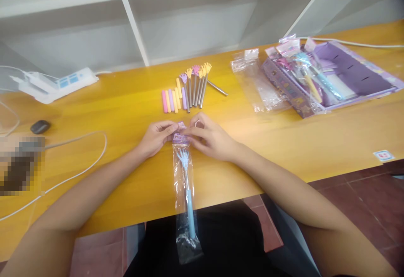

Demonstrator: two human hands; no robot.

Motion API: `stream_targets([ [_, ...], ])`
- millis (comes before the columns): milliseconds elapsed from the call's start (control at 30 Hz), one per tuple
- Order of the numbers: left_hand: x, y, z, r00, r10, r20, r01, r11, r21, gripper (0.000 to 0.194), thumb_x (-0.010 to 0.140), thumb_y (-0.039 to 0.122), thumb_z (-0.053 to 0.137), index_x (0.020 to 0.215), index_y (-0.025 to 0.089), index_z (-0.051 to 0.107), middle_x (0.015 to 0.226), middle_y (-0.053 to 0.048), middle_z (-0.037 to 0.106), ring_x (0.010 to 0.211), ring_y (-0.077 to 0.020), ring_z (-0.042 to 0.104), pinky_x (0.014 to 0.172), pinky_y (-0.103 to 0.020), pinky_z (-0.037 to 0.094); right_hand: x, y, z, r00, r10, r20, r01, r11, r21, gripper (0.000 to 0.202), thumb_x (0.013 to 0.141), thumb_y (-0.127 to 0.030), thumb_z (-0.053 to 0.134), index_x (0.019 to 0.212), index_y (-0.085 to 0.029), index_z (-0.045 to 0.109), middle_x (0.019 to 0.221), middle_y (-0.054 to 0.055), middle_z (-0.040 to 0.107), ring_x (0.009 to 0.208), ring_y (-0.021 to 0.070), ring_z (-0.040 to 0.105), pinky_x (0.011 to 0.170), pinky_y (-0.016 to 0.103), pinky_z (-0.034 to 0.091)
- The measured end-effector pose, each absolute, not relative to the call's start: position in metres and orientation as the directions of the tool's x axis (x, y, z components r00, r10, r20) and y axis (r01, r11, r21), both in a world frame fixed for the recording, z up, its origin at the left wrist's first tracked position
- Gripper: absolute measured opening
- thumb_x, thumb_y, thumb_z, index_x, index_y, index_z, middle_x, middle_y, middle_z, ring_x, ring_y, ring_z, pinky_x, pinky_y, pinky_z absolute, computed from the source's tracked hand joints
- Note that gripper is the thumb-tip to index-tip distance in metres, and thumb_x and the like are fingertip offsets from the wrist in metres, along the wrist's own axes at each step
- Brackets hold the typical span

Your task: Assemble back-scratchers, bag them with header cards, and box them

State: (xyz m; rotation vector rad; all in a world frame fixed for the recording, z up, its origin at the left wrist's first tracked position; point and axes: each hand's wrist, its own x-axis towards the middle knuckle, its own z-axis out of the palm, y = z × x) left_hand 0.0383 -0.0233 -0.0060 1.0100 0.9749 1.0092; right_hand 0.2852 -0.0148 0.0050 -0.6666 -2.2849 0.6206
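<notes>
Both hands are at the top of a clear plastic bag with a purple header, which hangs down past the table's front edge. Inside the bag is a blue hand-shaped stick, its small fingers toward the header. My left hand pinches the header's upper left side between thumb and fingers. My right hand has its fingers bent against the header's right side. Beyond my hands lie several metal rods with small hand-shaped heads, and beside them several pastel tubes.
A purple box with bagged sticks stands at the back right, next to flat clear bags. A white power strip, black earbud case and white cable lie on the left. A sticker is near the right edge.
</notes>
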Motion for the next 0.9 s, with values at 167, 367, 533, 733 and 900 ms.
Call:
stream_targets([
  [167,0.0374,-0.0230,-0.0085,0.252,0.955,-0.157,-0.190,0.208,0.960,0.035,0.082,0.050,0.094,0.096,0.018,0.087,0.103,-0.010,0.085,0.092,-0.0217,0.078,0.086,-0.035,0.065,0.2850,-0.0156,0.0043,-0.670,0.579,0.465,0.260,0.770,-0.584,0.024,0.108,-0.030,0.064,0.129,-0.025,0.074,0.124,0.011,0.052,0.105,0.0214,0.060,0.092,0.040,0.059],
  [367,0.0390,-0.0237,-0.0048,0.236,0.960,-0.154,-0.206,0.204,0.957,0.038,0.079,0.051,0.095,0.095,0.018,0.086,0.103,-0.010,0.084,0.097,-0.0226,0.078,0.090,-0.036,0.064,0.2856,-0.0153,0.0079,-0.680,0.601,0.421,0.260,0.734,-0.628,0.027,0.109,-0.025,0.061,0.133,-0.024,0.073,0.147,0.013,0.057,0.117,0.0237,0.066,0.103,0.045,0.060],
  [533,0.0380,-0.0229,-0.0055,0.270,0.952,-0.143,-0.203,0.202,0.958,0.039,0.083,0.052,0.092,0.101,0.018,0.085,0.107,-0.009,0.083,0.101,-0.0228,0.077,0.092,-0.036,0.064,0.2854,-0.0146,0.0102,-0.666,0.621,0.413,0.266,0.716,-0.646,0.031,0.111,-0.022,0.053,0.135,-0.023,0.072,0.134,0.009,0.071,0.122,0.0218,0.070,0.104,0.041,0.061],
  [733,0.0347,-0.0226,-0.0064,0.396,0.915,-0.082,-0.014,0.095,0.995,0.046,0.087,0.044,0.090,0.126,0.020,0.080,0.132,-0.012,0.080,0.118,-0.0264,0.076,0.107,-0.039,0.058,0.2856,-0.0144,0.0102,-0.571,0.686,0.451,0.326,0.694,-0.642,0.040,0.110,-0.024,0.053,0.148,-0.023,0.066,0.147,0.011,0.066,0.128,0.0251,0.069,0.109,0.046,0.062],
  [900,0.0355,-0.0228,-0.0040,0.433,0.894,-0.113,0.077,0.088,0.993,0.050,0.090,0.041,0.087,0.134,0.019,0.077,0.136,-0.015,0.079,0.119,-0.0283,0.078,0.111,-0.045,0.057,0.2855,-0.0155,0.0121,-0.571,0.671,0.473,0.285,0.702,-0.653,0.041,0.109,-0.022,0.053,0.148,-0.023,0.065,0.150,0.011,0.065,0.135,0.0253,0.066,0.114,0.047,0.060],
])
